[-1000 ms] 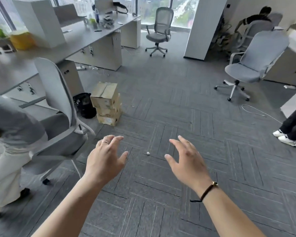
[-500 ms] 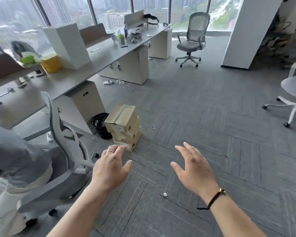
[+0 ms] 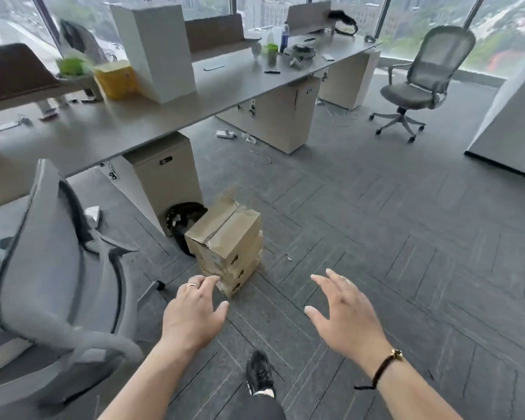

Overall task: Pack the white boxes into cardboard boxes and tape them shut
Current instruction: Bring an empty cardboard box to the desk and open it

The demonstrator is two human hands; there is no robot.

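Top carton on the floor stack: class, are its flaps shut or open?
Shut. The top carton's two flaps lie folded flat and meet along a centre seam; whether tape covers that seam, cannot tell.

A single head-worn wide-angle view looks forward and down across the carpet floor (image 3: 376, 237), both outstretched hands close below, a cardboard box stack (image 3: 225, 241) just beyond the fingertips.

I read bright, flat daylight from the windows (image 3: 406, 22) along the top; panes are washed out and hazy. Shadows are soft, darkest under the surface (image 3: 164, 116). Strong wide-angle bending at the edges. Motion blur smears the near chair (image 3: 58, 268) at left; centre floor (image 3: 376, 237) is reasonably sharp.
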